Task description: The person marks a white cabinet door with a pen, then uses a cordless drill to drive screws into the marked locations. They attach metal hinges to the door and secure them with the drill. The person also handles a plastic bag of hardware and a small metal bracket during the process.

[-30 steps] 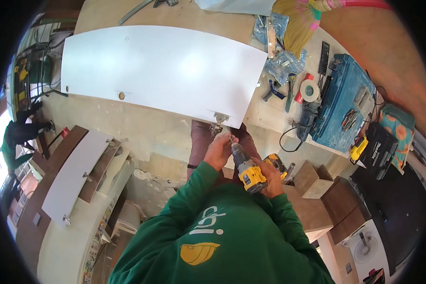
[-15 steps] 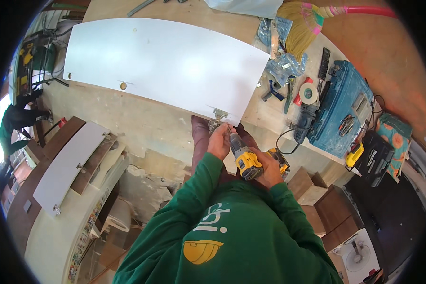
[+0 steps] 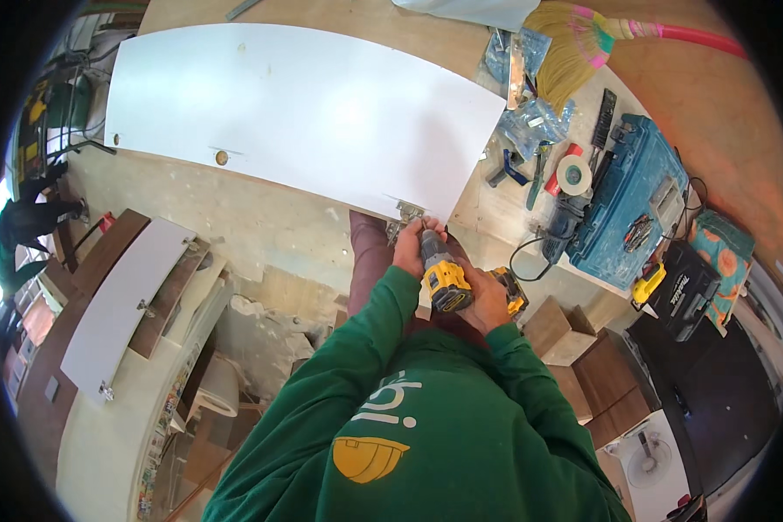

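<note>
A white panel (image 3: 313,113) lies on the wooden table in front of me, with two round holes along its near edge. At its near right corner a metal hinge (image 3: 406,211) is fixed, with part of it hanging past the edge. My right hand (image 3: 487,300) is wrapped round the grip of a yellow and black cordless drill (image 3: 447,285), whose nose points away from me at the hinge. Beside the chuck, my left hand (image 3: 409,250) has its fingers closed near the drill's tip. What those fingers pinch is hidden.
Right of the panel lie a tape roll (image 3: 573,175), plastic bags (image 3: 535,122), an angle grinder (image 3: 558,237) and a blue tool case (image 3: 631,204). A broom (image 3: 574,52) rests behind. Another white panel with hinges (image 3: 126,309) lies at the left. A person (image 3: 30,226) is at far left.
The drill's nose has shifted slightly, tilting more upright in view. My left fingers have moved up round its tip, and my right hand has moved a little to the left.
</note>
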A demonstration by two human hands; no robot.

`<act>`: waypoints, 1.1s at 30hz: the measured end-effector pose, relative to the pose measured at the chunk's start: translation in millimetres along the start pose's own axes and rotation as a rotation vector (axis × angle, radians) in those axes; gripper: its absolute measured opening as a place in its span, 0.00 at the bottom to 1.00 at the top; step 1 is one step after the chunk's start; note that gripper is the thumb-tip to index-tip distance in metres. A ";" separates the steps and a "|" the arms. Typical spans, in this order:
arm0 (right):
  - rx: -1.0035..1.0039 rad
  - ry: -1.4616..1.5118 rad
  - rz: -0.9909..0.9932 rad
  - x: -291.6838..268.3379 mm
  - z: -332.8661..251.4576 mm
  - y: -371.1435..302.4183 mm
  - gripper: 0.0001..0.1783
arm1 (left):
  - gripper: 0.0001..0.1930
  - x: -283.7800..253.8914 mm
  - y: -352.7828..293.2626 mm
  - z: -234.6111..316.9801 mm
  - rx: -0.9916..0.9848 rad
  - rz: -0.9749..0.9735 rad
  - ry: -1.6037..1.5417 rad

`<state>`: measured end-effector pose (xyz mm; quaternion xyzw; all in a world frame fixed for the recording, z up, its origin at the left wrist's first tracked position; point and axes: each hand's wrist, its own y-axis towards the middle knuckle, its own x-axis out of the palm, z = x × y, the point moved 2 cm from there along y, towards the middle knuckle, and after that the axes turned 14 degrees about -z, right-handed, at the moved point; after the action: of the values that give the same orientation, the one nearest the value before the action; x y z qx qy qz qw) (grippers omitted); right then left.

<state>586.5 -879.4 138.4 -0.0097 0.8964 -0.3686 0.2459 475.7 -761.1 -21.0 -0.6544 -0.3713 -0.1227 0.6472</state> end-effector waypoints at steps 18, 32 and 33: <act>0.233 0.022 -0.146 -26.5 -57.1 31.7 0.29 | 0.15 -7.9 2.8 17.9 -0.142 -0.279 0.125; 0.235 0.019 -0.172 -29.6 -54.9 32.8 0.29 | 0.18 3.1 3.7 10.3 -0.086 0.062 -0.102; 0.243 0.019 -0.176 -29.7 -54.4 33.2 0.28 | 0.19 4.9 3.1 10.7 -0.092 0.079 -0.111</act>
<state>593.6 -813.6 162.3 -0.0550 0.8432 -0.4944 0.2036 477.7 -749.1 -21.6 -0.7033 -0.3744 -0.0774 0.5993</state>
